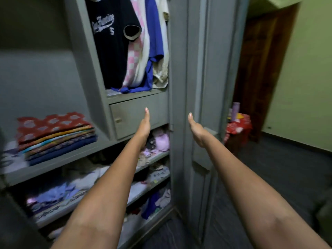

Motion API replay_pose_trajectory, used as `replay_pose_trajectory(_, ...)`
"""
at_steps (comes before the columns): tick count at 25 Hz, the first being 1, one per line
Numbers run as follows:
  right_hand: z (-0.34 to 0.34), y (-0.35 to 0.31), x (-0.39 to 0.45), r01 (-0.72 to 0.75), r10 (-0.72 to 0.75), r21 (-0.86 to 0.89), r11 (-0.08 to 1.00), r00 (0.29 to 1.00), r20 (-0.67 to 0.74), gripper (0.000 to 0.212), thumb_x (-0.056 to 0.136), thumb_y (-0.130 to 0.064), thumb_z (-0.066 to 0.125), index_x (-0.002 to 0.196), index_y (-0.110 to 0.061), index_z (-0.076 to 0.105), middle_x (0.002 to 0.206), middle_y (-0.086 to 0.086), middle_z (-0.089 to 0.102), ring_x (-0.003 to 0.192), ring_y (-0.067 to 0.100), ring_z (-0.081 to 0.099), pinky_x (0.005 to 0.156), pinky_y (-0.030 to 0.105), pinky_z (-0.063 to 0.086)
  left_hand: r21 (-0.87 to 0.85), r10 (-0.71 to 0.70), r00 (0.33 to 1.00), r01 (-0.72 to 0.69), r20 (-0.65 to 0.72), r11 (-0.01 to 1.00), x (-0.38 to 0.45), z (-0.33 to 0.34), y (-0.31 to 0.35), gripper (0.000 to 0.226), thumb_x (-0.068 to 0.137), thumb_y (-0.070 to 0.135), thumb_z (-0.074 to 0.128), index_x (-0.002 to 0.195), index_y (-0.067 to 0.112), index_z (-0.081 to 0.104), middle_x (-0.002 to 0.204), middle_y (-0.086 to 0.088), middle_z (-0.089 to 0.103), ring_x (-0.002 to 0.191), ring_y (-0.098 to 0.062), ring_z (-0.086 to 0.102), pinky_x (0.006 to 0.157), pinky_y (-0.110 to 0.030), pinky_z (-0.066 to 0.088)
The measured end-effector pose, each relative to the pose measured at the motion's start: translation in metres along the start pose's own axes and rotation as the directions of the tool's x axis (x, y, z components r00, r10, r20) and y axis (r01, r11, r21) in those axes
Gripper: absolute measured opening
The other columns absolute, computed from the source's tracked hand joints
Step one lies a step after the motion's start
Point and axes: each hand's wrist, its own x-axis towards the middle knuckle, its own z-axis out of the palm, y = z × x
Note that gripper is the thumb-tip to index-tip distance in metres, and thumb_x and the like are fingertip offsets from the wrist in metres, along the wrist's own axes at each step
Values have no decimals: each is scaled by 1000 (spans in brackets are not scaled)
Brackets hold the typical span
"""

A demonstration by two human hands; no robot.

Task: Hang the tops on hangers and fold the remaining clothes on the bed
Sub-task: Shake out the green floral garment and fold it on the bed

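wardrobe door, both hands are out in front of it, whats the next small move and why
Probably press the right hand flat on the open wardrobe door and swing it shut. Both hands are open and hold nothing, the left hand hovers before the drawer, and the tops already hang inside.

wardrobe: grey wardrobe (179, 87), open, with shelves
door: brown wooden door (260, 60) at right
wall: pale green wall (305, 69)
floor: dark floor (278, 168)
light: dim

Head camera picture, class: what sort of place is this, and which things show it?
Probably a bedroom or dressing room at an open wardrobe: hanging tops, a stack of folded clothes on a shelf, a wooden door.
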Motion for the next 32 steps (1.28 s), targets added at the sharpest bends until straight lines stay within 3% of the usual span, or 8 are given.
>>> replay_pose_trajectory(2,-40,14,-33,-46,47,12,999,994,-95,74,98,-59,16,151,-8,21,157,4,20,145,19,19,116,35,14,-45,-1,993,6,117,999,-6,44,1,74,98,58,15,149,5,24,154,-1,25,142,-16,24,113,-24,16)
replay_pose_trajectory(5,-104,33,-95,-85,105,83,993,953,-283,63,101,-51,18,144,-8,36,143,-1,39,131,15,38,106,27,29,-35,-19,950,31,310,999,-33,119,9,80,94,66,14,150,9,22,157,-4,22,145,-19,19,120,-37,13)
replay_pose_trajectory(9,-187,53,-181,-169,192,92,981,822,-537,76,96,-62,17,150,-9,22,156,9,24,145,24,20,117,38,16,-112,16,811,61,585,992,-96,213,26,80,94,67,13,148,11,32,150,-5,36,138,-15,34,110,-25,29)
replay_pose_trajectory(14,-262,82,-266,-190,257,174,966,650,-715,91,87,-75,20,151,-10,20,158,5,18,146,23,18,119,42,13,-83,30,655,50,755,995,-146,297,30,98,79,83,13,152,18,17,160,0,14,147,-20,12,119,-42,9)
replay_pose_trajectory(21,-301,98,-296,-171,232,161,972,597,-768,79,94,-66,17,152,-12,16,159,6,14,147,24,13,117,42,12,-59,48,578,1,814,998,-165,360,29,93,82,80,10,152,19,15,160,-1,12,147,-20,10,120,-44,9)
replay_pose_trajectory(24,-325,98,-277,-170,233,163,972,599,-766,83,92,-69,19,152,-11,16,159,6,13,147,23,13,118,43,12,-65,54,586,-3,809,998,-146,381,32,91,84,78,9,152,19,15,160,-1,13,147,-21,11,120,-44,10)
replay_pose_trajectory(28,-369,102,-231,-175,236,160,971,644,-728,81,93,-67,18,152,-12,14,160,5,13,147,23,12,117,42,11,-19,25,628,-16,778,1000,-99,425,33,116,62,95,12,153,24,15,160,0,11,147,-22,9,119,-49,10)
replay_pose_trajectory(32,-432,121,-171,-164,230,161,973,646,-728,82,94,-66,19,151,-9,17,159,9,16,146,27,15,117,44,13,-62,65,620,-26,782,998,-49,490,27,87,85,78,10,152,22,16,160,-1,11,147,-22,10,119,-46,8)
